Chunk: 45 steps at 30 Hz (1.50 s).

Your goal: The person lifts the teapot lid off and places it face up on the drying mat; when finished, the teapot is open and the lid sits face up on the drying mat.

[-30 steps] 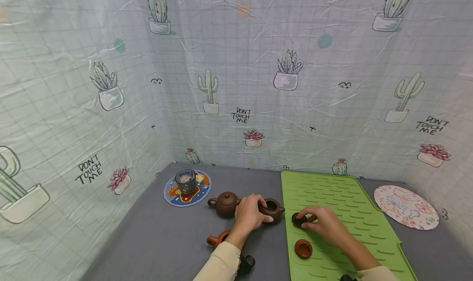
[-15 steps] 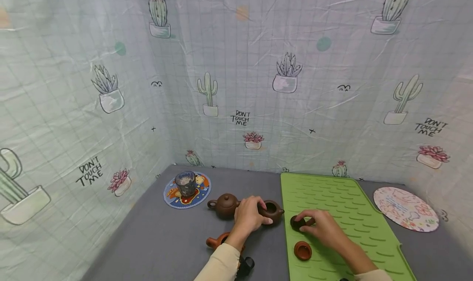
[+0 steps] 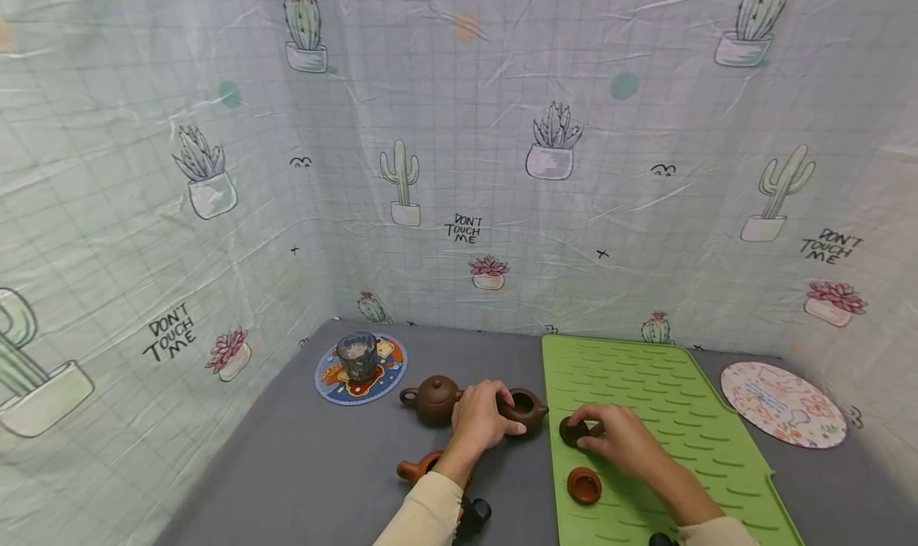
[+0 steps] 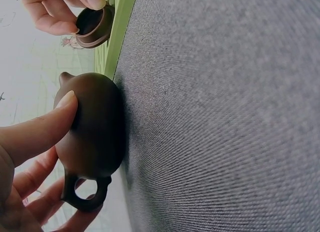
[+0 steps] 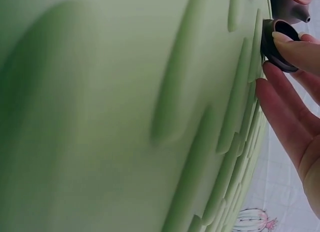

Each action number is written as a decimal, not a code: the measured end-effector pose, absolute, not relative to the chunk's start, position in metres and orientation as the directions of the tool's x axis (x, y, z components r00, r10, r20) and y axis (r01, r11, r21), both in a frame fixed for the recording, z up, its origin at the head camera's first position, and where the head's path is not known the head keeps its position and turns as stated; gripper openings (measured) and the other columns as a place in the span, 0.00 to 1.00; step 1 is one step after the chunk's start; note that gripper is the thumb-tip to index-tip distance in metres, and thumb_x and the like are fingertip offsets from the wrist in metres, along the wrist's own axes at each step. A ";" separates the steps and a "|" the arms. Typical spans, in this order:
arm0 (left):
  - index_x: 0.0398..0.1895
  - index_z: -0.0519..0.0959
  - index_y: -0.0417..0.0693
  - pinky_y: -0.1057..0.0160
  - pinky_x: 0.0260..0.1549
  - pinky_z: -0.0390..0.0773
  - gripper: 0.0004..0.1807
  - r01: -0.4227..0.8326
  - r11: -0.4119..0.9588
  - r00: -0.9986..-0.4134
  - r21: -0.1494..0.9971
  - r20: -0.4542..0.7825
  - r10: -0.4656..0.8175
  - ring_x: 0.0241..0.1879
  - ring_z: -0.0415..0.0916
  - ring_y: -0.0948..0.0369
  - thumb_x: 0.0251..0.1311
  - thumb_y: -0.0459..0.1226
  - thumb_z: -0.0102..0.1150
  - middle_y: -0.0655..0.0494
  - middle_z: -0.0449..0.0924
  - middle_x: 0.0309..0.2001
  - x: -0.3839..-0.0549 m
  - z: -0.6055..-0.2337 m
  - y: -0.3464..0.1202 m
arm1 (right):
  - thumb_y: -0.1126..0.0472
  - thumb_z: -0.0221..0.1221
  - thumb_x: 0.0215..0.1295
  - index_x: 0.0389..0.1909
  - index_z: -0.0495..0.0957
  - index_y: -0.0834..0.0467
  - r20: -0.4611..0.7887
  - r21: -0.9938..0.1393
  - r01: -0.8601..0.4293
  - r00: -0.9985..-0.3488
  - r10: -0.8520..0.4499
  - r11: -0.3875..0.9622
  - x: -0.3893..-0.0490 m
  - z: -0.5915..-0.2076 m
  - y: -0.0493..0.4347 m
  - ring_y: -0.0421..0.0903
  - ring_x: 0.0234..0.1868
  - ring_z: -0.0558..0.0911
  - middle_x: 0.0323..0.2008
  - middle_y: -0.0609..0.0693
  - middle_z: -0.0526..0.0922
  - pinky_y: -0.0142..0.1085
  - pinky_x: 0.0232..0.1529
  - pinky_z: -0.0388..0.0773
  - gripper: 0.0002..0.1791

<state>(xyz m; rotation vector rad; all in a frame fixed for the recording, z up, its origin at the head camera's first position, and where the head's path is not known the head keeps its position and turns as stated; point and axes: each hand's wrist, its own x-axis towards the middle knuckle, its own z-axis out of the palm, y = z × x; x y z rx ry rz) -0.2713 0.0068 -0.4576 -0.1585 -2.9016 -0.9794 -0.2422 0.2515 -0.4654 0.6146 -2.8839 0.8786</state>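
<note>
My left hand [image 3: 495,415] grips an open dark brown teapot [image 3: 529,407] on the grey table, thumb on its side and fingers round the handle. In the left wrist view the thumb [image 4: 47,129] presses the teapot's body [image 4: 95,137]. My right hand [image 3: 590,434] pinches a small dark lid [image 3: 571,431] at the left edge of the green mat [image 3: 667,402], just right of the teapot. The lid [image 5: 276,40] shows between my fingertips [image 5: 287,111] in the right wrist view, and the lid [image 4: 93,26] is tilted in the left wrist view.
A lidded brown teapot [image 3: 433,398] stands left of my left hand. An orange teapot [image 3: 417,468] lies partly hidden under my left arm. An orange-brown lid [image 3: 584,485] sits on the mat. A glass cup [image 3: 358,355] stands on a round coaster; a pink round mat [image 3: 782,404] lies far right.
My right hand with the dark lid has shifted slightly left toward the open teapot. My left hand keeps its hold on the teapot.
</note>
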 end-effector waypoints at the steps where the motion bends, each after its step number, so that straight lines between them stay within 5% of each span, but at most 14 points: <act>1: 0.29 0.78 0.63 0.52 0.42 0.74 0.21 0.120 0.791 -0.992 0.600 0.102 0.073 0.41 0.77 0.58 0.38 0.47 0.86 0.64 0.80 0.37 -0.272 -0.458 0.007 | 0.66 0.73 0.55 0.42 0.85 0.51 0.177 -0.519 -0.396 -0.917 -0.358 0.758 -0.243 -0.465 0.251 0.41 0.33 0.89 0.44 0.51 0.90 0.30 0.35 0.82 0.14; 27: 0.30 0.79 0.62 0.53 0.40 0.74 0.21 0.124 0.791 -0.992 0.599 0.101 0.079 0.40 0.77 0.58 0.38 0.47 0.86 0.64 0.80 0.37 -0.273 -0.458 0.006 | 0.64 0.74 0.54 0.39 0.84 0.50 0.149 -0.492 -0.338 -0.941 -0.305 0.802 -0.246 -0.461 0.247 0.39 0.36 0.86 0.39 0.43 0.89 0.32 0.36 0.79 0.13; 45: 0.30 0.79 0.62 0.52 0.43 0.74 0.21 0.112 0.791 -0.993 0.602 0.088 0.074 0.40 0.77 0.58 0.38 0.47 0.85 0.64 0.80 0.37 -0.272 -0.455 0.007 | 0.66 0.74 0.53 0.38 0.83 0.52 0.129 -0.528 -0.316 -0.947 -0.294 0.788 -0.244 -0.460 0.245 0.39 0.34 0.87 0.40 0.47 0.89 0.29 0.33 0.79 0.13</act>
